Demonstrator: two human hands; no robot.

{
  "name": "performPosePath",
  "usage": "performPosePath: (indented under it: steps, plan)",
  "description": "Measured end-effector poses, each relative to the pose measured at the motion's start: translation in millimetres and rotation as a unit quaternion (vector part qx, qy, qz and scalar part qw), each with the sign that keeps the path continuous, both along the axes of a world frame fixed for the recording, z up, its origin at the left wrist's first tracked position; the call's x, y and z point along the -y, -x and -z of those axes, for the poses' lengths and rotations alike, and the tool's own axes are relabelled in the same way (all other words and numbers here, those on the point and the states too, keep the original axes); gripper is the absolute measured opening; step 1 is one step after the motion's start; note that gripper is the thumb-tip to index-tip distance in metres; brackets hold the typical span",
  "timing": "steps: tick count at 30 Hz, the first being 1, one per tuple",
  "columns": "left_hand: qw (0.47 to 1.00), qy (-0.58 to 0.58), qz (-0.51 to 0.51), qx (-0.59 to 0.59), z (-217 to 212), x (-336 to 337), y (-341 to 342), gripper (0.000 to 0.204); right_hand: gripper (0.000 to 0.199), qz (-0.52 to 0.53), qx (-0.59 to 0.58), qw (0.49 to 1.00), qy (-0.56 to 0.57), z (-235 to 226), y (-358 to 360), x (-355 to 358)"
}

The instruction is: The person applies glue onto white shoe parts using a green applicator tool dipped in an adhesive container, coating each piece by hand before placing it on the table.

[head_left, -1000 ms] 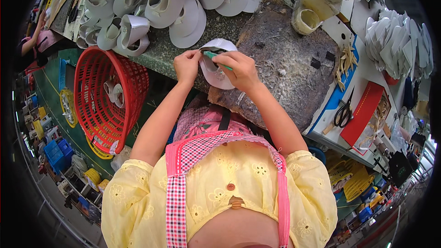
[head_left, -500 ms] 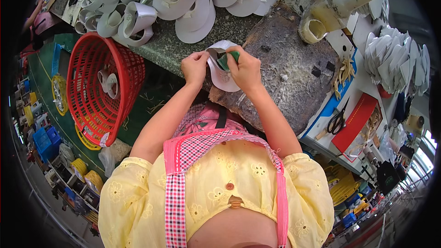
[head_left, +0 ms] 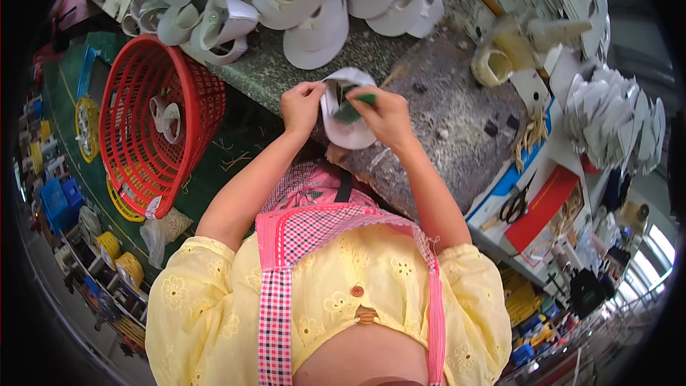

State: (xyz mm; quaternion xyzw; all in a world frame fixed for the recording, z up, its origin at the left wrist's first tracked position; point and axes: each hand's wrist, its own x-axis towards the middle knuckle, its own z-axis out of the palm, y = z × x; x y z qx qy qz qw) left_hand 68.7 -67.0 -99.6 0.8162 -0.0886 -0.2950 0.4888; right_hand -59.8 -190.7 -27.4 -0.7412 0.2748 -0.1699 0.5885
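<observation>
Workpiece: white shoe upper (head_left: 348, 118), a curved shell of pale sheet material with a rounded lower end, held open side up just above the near edge of the bench.
Left hand: left hand (head_left: 301, 106) pinches the upper's left rim, fingers curled shut on it.
Right hand: right hand (head_left: 389, 116) grips a small green tool (head_left: 357, 104), whose tip pokes into the hollow of the upper; the fingers are closed around it and also touch the upper's right rim.
Hands together: both hands sit close, with only the upper between them.
Bench: mottled grey stone worktop (head_left: 443, 111), dirty and worn, with its near edge running diagonally under the hands.
Far side: heap of finished white uppers (head_left: 307, 7) crowds the back of the worktop, close above the hands.
Right side: roll of yellowish tape (head_left: 493, 64), a stack of white cut pieces (head_left: 614, 121), and scissors (head_left: 513, 206) in a blue-and-red tray, well apart from the hands.
Left side: red plastic basket (head_left: 153, 118) tilted beside the bench, a couple of white pieces lying in it; it stands near the left forearm.
Open room: bare stretch of worktop to the right of the hands; the green floor mat (head_left: 229, 157) between basket and bench is narrow.
</observation>
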Motion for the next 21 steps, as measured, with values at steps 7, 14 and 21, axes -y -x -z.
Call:
performPosePath:
  steps: [7, 14, 21]
  plan:
    - [0.885, -0.003, -0.101, 0.455, -129, -140, -144, 0.014, 0.018, 0.146, 0.289, 0.812, -0.486, 6, 57, 49]
    - [0.824, -0.434, 0.004, 0.363, -118, -307, -225, 0.038, 0.018, 0.172, 0.192, 0.811, -0.524, 50, 54, 32]
    - [0.942, -0.016, 0.042, 0.332, -52, -105, -167, 0.028, 0.019, 0.199, 0.183, 0.841, -0.469, 24, 34, 29]
